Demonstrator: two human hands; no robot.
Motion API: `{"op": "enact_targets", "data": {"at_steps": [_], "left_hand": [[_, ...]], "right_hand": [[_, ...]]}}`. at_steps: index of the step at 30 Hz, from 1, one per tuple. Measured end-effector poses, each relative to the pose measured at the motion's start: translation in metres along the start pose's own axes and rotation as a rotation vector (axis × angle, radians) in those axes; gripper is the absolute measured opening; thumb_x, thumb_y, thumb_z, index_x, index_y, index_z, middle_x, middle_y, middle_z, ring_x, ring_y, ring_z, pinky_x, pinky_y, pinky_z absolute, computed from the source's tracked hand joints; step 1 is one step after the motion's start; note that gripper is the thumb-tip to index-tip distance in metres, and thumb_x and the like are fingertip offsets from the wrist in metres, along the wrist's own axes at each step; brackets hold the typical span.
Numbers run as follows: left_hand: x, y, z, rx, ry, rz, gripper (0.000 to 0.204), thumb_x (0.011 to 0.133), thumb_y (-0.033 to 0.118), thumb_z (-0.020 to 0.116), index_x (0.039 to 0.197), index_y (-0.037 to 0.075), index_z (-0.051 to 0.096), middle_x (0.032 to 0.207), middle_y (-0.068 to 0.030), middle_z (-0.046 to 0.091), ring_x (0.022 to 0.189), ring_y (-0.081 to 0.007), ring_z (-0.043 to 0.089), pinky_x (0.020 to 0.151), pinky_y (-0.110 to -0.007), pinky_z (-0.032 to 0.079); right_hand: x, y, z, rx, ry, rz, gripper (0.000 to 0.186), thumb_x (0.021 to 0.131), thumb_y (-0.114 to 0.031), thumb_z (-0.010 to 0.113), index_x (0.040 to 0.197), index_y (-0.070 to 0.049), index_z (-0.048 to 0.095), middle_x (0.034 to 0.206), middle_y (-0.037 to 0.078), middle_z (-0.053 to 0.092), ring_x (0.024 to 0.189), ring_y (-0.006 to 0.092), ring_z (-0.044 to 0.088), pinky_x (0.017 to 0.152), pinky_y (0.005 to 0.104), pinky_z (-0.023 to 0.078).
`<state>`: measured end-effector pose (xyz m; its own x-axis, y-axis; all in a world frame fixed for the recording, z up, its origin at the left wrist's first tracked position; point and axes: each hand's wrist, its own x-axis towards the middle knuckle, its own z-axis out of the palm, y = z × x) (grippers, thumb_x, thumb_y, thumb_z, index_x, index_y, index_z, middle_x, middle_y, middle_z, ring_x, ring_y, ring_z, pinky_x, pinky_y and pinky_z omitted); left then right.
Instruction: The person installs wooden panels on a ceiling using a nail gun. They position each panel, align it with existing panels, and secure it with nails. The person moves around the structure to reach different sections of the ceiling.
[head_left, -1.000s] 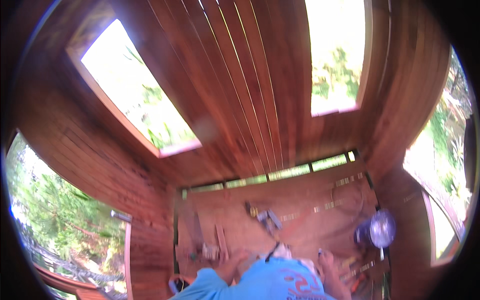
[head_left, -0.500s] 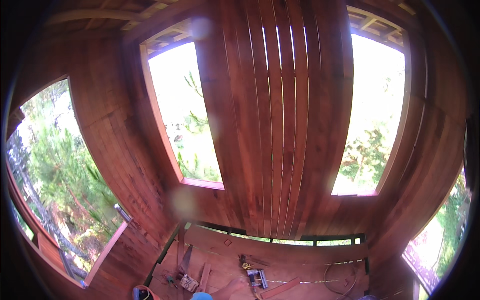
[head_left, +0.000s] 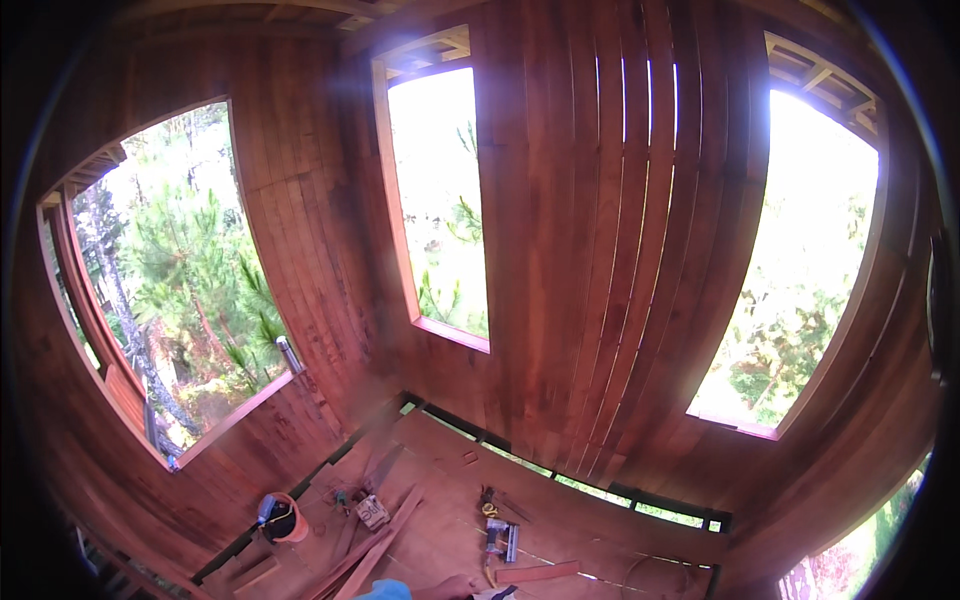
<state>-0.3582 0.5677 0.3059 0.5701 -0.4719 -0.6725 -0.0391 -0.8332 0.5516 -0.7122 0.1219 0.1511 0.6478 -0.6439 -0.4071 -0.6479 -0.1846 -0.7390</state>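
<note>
At the lower edge a bare forearm, which looks like my left, reaches rightward from a light blue sleeve point(head_left: 388, 590). Of my left hand point(head_left: 458, 585) only a cut-off part shows, and its fingers cannot be made out. A small white and dark item point(head_left: 496, 593) lies at its end; whether it is held cannot be told. Just beyond the hand, a silver and dark nail gun point(head_left: 502, 541) rests on the floor with a hose at its lower end. A short board point(head_left: 538, 572) lies to its right. My right hand is out of the picture.
Long planks point(head_left: 385, 545) lie left of the hand, near a small cardboard box point(head_left: 372, 512). An orange bucket point(head_left: 290, 522) holding tools stands farther left. Past the nail gun is a yellow and black tool point(head_left: 489, 508). Floor gaps point(head_left: 595, 491) run along the plank wall point(head_left: 560, 300).
My view has swung left, so the windows and floor things sit farther right or higher. The bucket and planks show more fully. My forearm sits lower in the picture.
</note>
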Motion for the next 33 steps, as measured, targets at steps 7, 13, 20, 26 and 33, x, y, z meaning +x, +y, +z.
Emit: {"op": "enact_targets", "data": {"at_steps": [7, 13, 20, 26, 33], "left_hand": [[0.029, -0.019, -0.018, -0.125, -0.012, 0.142, 0.038, 0.090, 0.043, 0.069, 0.104, 0.009, 0.076, 0.090, -0.0095, 0.073, 0.079, -0.0216, 0.064, 0.072, -0.039, 0.053], [0.044, -0.020, -0.063, -0.156, 0.131, -0.016, 0.023, 0.092, 0.026, 0.072, 0.102, 0.006, 0.069, 0.080, -0.0042, 0.065, 0.062, -0.0119, 0.059, 0.047, -0.029, 0.045], [0.004, -0.002, -0.040, -0.243, -0.004, -0.221, 0.042, 0.092, 0.027, 0.071, 0.120, -0.002, 0.064, 0.096, -0.0113, 0.068, 0.076, -0.0185, 0.067, 0.050, -0.028, 0.047], [0.001, 0.003, -0.016, -0.225, -0.102, -0.315, 0.040, 0.093, 0.024, 0.069, 0.123, -0.001, 0.063, 0.092, -0.0094, 0.068, 0.074, -0.0172, 0.066, 0.054, -0.028, 0.049], [-0.028, 0.125, 0.005, -0.194, 0.118, -0.333, 0.044, 0.094, 0.022, 0.068, 0.128, -0.004, 0.059, 0.104, -0.0119, 0.069, 0.086, -0.0175, 0.068, 0.063, -0.029, 0.053]], "right_hand": [[-0.037, -0.075, -0.009, -0.014, -0.036, -0.229, 0.053, 0.093, -0.058, 0.057, 0.084, -0.008, 0.073, 0.073, 0.013, 0.071, 0.064, 0.0292, 0.065, 0.061, 0.0477, 0.050], [-0.094, -0.208, 0.022, -0.230, -0.073, 0.158, 0.041, 0.089, -0.039, 0.057, 0.108, -0.006, 0.074, 0.110, 0.023, 0.070, 0.103, 0.0416, 0.067, 0.092, 0.0485, 0.053], [-0.085, -0.180, -0.004, 0.034, 0.084, 0.314, 0.043, 0.087, -0.034, 0.058, 0.116, -0.006, 0.073, 0.115, 0.025, 0.069, 0.106, 0.0412, 0.066, 0.097, 0.0468, 0.051], [-0.086, -0.126, -0.033, -0.050, -0.059, 0.484, 0.041, 0.087, -0.035, 0.059, 0.118, -0.010, 0.073, 0.119, 0.022, 0.069, 0.114, 0.0386, 0.064, 0.101, 0.0455, 0.049], [-0.031, -0.054, -0.107, -0.134, -0.218, 0.506, 0.041, 0.087, -0.035, 0.058, 0.118, -0.012, 0.072, 0.120, 0.018, 0.070, 0.114, 0.0366, 0.065, 0.100, 0.0465, 0.050]]}}
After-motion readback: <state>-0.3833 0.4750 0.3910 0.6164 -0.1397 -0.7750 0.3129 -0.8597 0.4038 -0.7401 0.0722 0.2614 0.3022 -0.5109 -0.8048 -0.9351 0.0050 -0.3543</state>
